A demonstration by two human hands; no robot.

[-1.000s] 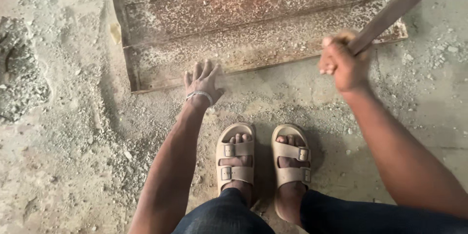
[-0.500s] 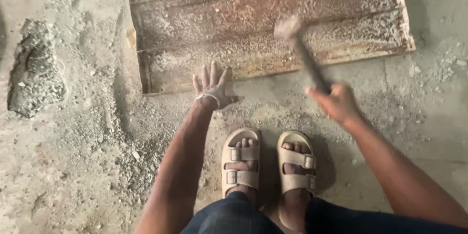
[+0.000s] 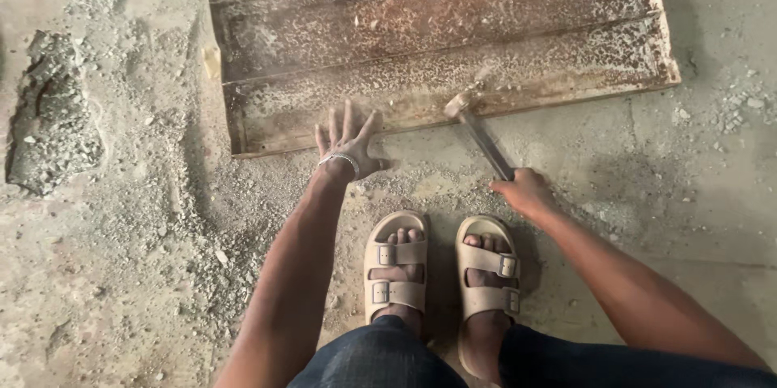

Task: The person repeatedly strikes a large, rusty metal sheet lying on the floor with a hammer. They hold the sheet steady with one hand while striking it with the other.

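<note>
The hammer [image 3: 477,131] has come down — its head is now meeting the sheet's [image 3: 453,48] near edge; right hand [image 3: 524,191] is gripping the handle, left hand [image 3: 350,145] lying spread open beside the sheet

Right hand [image 3: 524,190] grips a hammer [image 3: 477,131] on the rusty panel [image 3: 437,40]; left hand [image 3: 348,145] spread flat.

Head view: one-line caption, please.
Right hand brings hammer onto rusty ribbed metal sheet; left hand braces its edge.
</note>
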